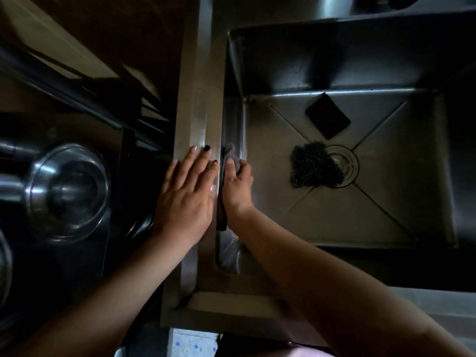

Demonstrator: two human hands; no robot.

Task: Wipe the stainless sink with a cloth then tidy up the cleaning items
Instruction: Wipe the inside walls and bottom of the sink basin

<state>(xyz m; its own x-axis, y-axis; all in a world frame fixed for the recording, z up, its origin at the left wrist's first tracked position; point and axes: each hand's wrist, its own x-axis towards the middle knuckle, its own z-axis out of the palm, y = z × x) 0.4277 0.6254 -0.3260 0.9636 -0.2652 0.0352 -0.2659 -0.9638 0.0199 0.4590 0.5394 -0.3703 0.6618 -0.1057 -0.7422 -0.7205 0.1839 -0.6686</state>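
The sink (386, 215) floor lies free along its near and right sides; a black sponge (328, 115) sits by the far wall and a scourer (313, 166) overlaps the drain (345, 166). The right grip (238, 184) and its cloth (228, 153) fill the left wall; a steel vessel (69, 191) stands beyond the rim (203, 86).

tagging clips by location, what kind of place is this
Probably a kitchen: a stainless sink, a scourer and a dark sponge in its basin, and what looks like a steel pot lid beside it.
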